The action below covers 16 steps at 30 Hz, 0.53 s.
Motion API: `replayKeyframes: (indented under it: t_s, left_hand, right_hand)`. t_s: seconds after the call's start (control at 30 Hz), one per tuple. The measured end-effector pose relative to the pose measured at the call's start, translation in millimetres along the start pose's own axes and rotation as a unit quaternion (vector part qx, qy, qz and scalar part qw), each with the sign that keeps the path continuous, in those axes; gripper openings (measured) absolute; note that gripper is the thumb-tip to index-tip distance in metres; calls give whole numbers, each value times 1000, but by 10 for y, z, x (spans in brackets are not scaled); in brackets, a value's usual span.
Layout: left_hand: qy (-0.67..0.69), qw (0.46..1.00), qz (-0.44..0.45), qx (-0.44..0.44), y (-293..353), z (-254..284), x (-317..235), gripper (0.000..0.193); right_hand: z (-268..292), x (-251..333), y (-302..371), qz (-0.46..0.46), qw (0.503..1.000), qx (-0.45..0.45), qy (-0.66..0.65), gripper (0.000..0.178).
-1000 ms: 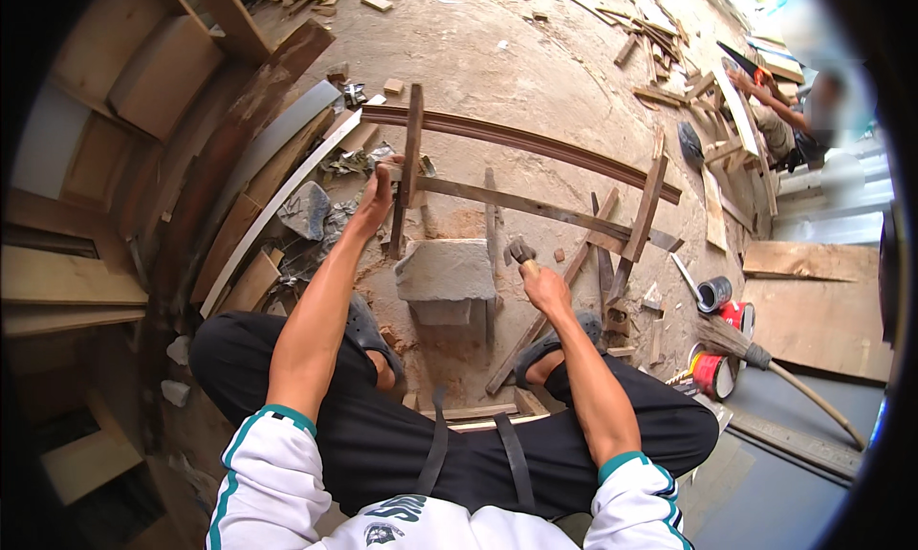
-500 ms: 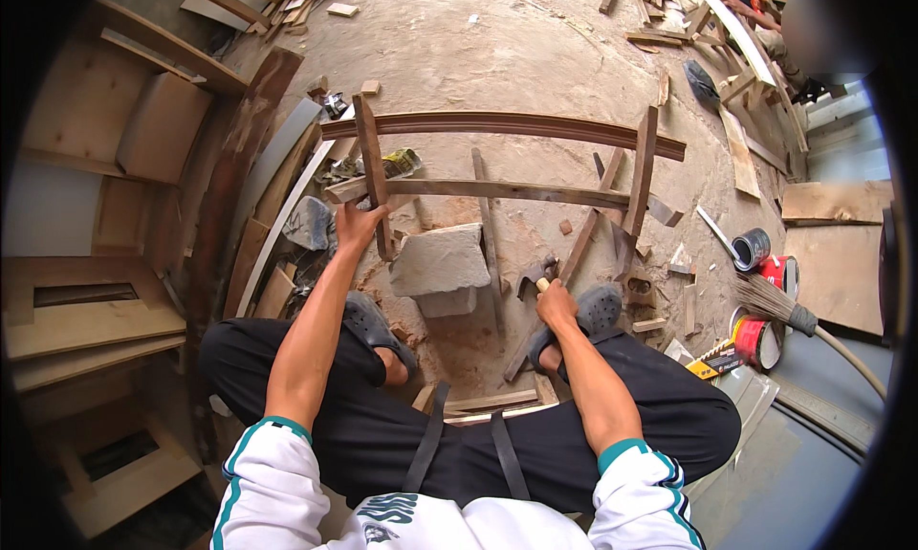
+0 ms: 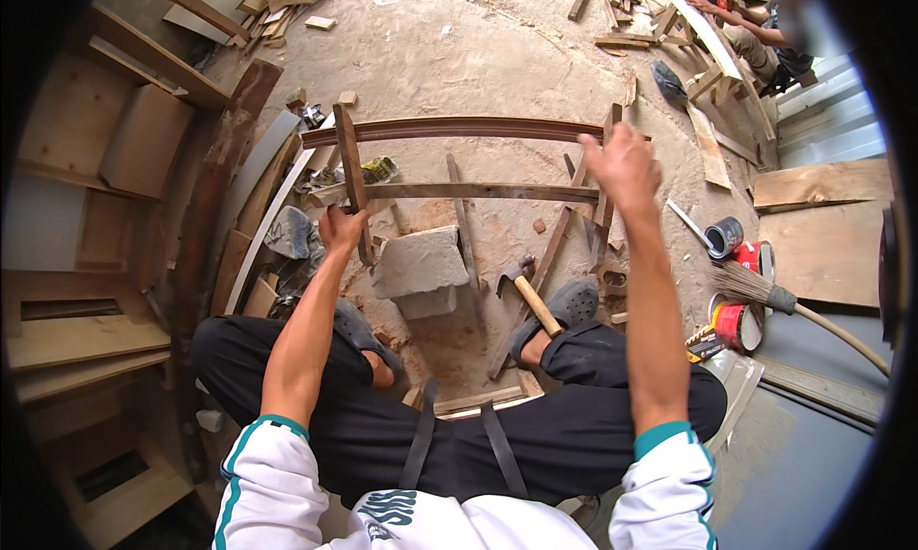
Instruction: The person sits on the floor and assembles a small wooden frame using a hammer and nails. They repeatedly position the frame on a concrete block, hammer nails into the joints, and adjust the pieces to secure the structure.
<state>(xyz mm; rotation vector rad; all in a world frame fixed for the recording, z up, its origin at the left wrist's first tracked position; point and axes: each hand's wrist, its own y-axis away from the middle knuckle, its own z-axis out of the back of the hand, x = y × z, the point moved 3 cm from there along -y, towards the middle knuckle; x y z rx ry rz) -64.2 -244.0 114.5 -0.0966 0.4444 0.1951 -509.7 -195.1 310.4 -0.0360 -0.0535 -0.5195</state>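
Observation:
A brown wooden frame [image 3: 478, 191] spans the space ahead of me: two long rails, the far one moulded, cross two short side pieces. My left hand [image 3: 340, 229] is closed on its left side, by the near rail's end. Raised near the right side piece, my right hand [image 3: 625, 167] has its fingers apart and holds nothing; it hides part of that corner, and I cannot tell whether it touches the wood. A claw hammer [image 3: 537, 304] with a pale wooden handle lies against my right shoe [image 3: 576, 306]. Between my feet sits a grey stone block [image 3: 418, 263].
Plywood cabinet pieces [image 3: 91, 335] stand at the left beside a long dark board [image 3: 234, 139]. At right are paint cans [image 3: 725, 234], a straw broom [image 3: 751, 287] and boards [image 3: 822, 182]. A co-worker's hand [image 3: 706, 5] is at the far right, by scrap wood.
My right hand has let go of the hammer, leaving it by my right shoe, and has risen toward the frame's right side. My left hand stays on the frame.

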Motion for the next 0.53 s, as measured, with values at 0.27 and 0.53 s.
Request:
replayKeyframes:
  t_s: [0.27, 0.53]
  left_hand:
    - [345, 855, 131, 366, -211, -19, 447, 31]
    - [502, 742, 313, 316, -106, -52, 743, 60]
  right_hand:
    - [-770, -1097, -268, -189, 837, 477, -192, 74]
    - [-824, -894, -285, -238, 790, 477, -303, 24]
